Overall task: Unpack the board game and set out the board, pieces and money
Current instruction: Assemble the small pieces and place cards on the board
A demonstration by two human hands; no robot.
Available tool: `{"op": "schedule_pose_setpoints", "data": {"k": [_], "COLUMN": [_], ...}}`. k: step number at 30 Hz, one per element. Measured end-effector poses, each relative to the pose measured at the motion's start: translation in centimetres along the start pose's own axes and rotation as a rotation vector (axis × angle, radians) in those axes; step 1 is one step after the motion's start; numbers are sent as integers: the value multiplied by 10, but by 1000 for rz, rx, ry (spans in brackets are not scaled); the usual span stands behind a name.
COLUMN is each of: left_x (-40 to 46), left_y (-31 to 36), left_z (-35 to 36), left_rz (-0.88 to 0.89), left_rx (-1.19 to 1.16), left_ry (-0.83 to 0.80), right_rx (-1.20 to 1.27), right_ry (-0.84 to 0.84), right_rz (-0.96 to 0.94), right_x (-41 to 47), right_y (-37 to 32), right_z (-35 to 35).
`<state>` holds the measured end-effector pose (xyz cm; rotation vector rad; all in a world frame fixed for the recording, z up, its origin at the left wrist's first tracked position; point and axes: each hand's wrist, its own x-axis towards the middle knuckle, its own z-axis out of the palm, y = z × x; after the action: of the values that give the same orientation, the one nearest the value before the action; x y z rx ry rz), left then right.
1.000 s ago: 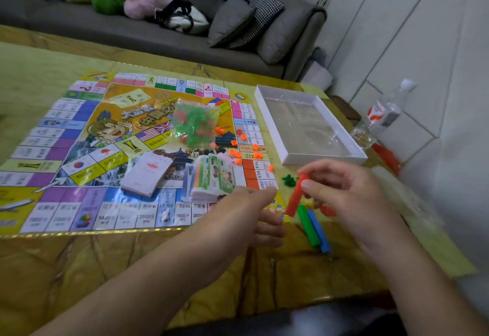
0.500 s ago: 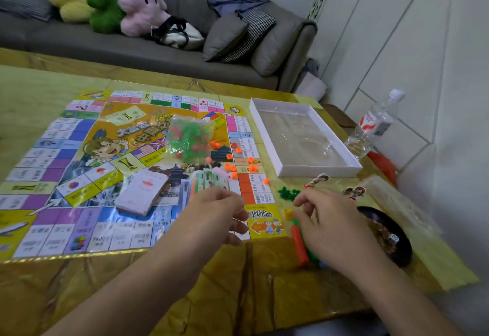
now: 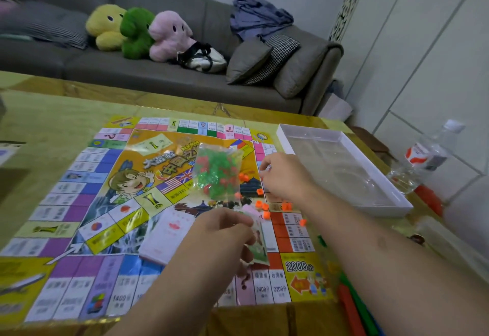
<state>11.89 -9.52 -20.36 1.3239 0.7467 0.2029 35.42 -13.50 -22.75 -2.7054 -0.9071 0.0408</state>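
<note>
Reached right hand (image 3: 284, 177), fingers curled, grip unclear, toward orange pieces (image 3: 260, 204) at board's (image 3: 79, 203) three o'clock; left hand (image 3: 225, 229) pinching money (image 3: 258, 245); gathering likely next.

Both bare forearms are reaching forward from the lower edge of the view, the right one stretching farther than the left. The left hand (image 3: 225, 232) is hovering palm down, its fingers curling downward, with something thin showing just beyond the fingertips; whether they are pinching it cannot be told. The right hand (image 3: 284, 177) is lying knuckles up, its fingers bending down and to the left, their tips hidden beneath the hand.
</note>
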Motion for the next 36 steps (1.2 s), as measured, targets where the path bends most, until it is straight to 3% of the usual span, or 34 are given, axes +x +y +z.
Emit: {"op": "schedule_pose_setpoints", "data": {"k": [6,11,14,18,22,27,29,31,36], "left_x": [10,6,-3,-18,-32,-42,-43,-44,-47], "left_y": [-1,-3,-5,-17,-30,-37,-38,-40,-35], "left_z": [-10,-11,0,19,36,45,47,50,58], "left_rz": [27,36,7,-42,-48,-37,-25,-23,-76], "left_rx": [19,-17,-118,-234,-197,-110,-77,-51,-56], "left_ry": [-5,-15,-145,-366,-431,-419,-349,-305,-261], "right_rx": [-66,449,628,614,634,568,509,282,-111], "right_ry": [72,172,123,76,127,69,150,223,46], "right_rz": [4,-53,-149,-149,-142,-171,-105,-2,187], "right_x": [16,-41,-117,-196,-229,-248,-252,-251,-252], "right_y": [0,-8,-7,10,33,49,63,75,68], "right_z": [18,-37,-71,-71,-54,-54,-53,-47,-40]}}
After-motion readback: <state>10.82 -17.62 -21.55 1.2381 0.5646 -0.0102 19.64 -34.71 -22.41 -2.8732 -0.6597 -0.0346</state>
